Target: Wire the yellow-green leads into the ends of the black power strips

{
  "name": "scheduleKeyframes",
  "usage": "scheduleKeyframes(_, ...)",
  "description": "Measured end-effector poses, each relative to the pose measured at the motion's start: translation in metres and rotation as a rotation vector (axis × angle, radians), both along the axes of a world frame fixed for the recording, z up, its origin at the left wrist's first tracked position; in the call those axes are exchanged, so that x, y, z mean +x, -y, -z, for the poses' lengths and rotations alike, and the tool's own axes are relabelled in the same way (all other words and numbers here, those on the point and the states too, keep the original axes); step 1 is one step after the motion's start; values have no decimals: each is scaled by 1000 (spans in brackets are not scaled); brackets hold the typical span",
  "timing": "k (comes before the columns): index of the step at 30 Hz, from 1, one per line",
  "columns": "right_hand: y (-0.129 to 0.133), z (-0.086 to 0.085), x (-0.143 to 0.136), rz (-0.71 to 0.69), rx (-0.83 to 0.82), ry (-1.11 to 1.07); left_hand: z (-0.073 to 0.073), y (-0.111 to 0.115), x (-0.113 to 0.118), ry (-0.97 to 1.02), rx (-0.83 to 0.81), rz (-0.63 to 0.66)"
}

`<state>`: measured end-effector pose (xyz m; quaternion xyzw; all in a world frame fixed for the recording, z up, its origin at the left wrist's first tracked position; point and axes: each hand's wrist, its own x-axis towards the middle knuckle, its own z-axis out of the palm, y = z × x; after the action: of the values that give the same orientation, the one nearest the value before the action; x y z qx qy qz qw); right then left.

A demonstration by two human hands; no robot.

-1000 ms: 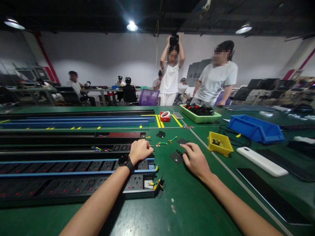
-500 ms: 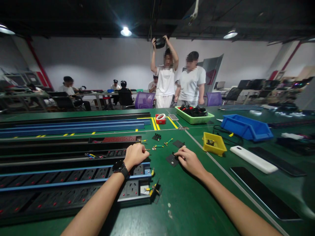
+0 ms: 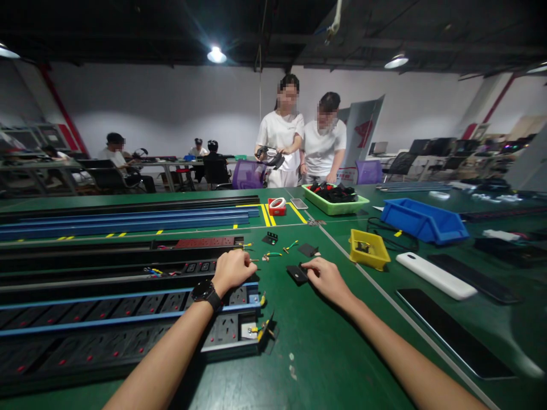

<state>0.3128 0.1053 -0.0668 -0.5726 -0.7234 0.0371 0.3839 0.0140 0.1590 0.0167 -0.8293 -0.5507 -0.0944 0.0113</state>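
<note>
My left hand (image 3: 233, 273), wearing a black watch (image 3: 205, 291), is closed above the end of a black power strip with sockets (image 3: 200, 266). A thin tip shows by its fingertips, but what they grip is too small to name. With thumb and finger, my right hand (image 3: 328, 280) pinches a small black metal plate (image 3: 296, 275) just over the table. A second black plate (image 3: 307, 249) lies behind it. Short yellow-green wires (image 3: 290, 246) and a black bracket (image 3: 270, 238) lie between and beyond my hands. A blue-edged socket strip (image 3: 141, 307) runs under my left wrist.
On the green table (image 3: 325, 364), a yellow bin (image 3: 370, 250), blue bin (image 3: 423, 221) and green tray (image 3: 335, 203) stand to the right and back. A white bar (image 3: 436, 275) and a dark phone-like slab (image 3: 453, 333) lie right. Two people (image 3: 280, 136) stand across the table.
My right hand has tilted the black plate a little, lifting its edge. My left hand stays nearly still. The person across has lowered a black headset-like thing from overhead to waist height.
</note>
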Motion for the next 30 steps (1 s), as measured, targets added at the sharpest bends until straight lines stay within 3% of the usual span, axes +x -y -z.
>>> scheduleKeyframes(8,1,-1,0,75,6,82,1,-1,-1,5,7,14)
scheduleKeyframes(19,-1,1,5,124,-152,183,2,-3,-1,13,23,21)
scheduleKeyframes(30,3,4,0,1,-77,72,3,-3,-2,35,33,24)
